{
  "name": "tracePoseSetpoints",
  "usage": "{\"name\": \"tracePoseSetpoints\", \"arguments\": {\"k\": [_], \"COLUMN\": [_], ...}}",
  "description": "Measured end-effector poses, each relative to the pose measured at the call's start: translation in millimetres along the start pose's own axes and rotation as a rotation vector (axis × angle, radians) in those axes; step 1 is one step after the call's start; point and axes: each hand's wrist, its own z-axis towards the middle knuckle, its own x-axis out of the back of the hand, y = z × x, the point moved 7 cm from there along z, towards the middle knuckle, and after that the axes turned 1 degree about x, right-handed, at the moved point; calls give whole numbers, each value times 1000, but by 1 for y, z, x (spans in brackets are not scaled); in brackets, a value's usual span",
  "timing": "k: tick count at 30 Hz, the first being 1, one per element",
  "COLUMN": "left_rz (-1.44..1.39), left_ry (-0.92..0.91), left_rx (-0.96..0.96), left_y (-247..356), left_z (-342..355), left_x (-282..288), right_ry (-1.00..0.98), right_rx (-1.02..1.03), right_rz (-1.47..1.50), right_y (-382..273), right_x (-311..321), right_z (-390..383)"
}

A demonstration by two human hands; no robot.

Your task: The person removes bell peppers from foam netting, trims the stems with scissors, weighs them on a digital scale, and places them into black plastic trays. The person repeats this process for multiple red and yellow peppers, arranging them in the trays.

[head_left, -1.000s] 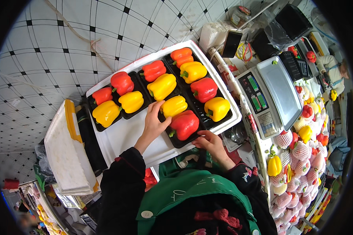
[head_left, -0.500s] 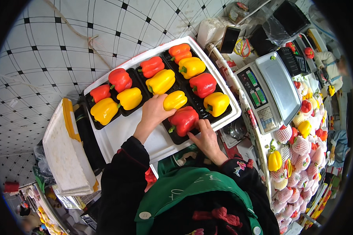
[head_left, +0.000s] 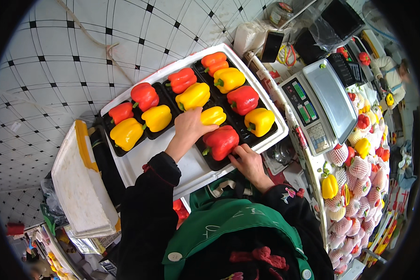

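Observation:
My left hand [head_left: 187,133] curls around the near side of a yellow bell pepper [head_left: 213,115], its thumb reaching toward a red bell pepper [head_left: 222,141]. Both peppers lie in a black tray [head_left: 213,164]. At the right of that red pepper, my right hand [head_left: 250,163] is closed with thumb and fingers at the tray's edge; its fingertips are partly hidden. More black trays with pairs of red and yellow peppers, such as a yellow pepper [head_left: 193,96] and a red pepper [head_left: 243,100], fill the far part of a white foam box lid [head_left: 165,161].
To the right stand a digital scale [head_left: 319,112] and a heap of net-wrapped peppers [head_left: 359,177]. An upright white foam box [head_left: 81,182] is at the left. Beyond the lid, a cord [head_left: 109,49] hangs along a tiled surface. A person [head_left: 389,77] is at the far right.
The left hand has shifted slightly right, covering more of the yellow pepper. The right hand's fingers have moved a little lower along the tray edge. The view has shifted slightly.

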Motion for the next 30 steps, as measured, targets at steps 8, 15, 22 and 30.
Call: {"name": "tracePoseSetpoints", "arguments": {"k": [8, 15, 22, 30], "left_rz": [-140, -972, -832, -178], "left_ry": [147, 221, 133, 171], "left_rx": [18, 129, 82, -208], "left_y": [-11, -51, -31, 29], "left_z": [-4, -35, -86, -89], "left_x": [11, 64, 64, -9], "right_ry": [-2, -49, -39, 167], "right_rx": [221, 187, 99, -77], "right_rz": [-26, -113, -69, 180], "right_y": [-9, -33, -8, 2], "right_x": [4, 8, -2, 13], "right_z": [-3, 11, 4, 7]}}
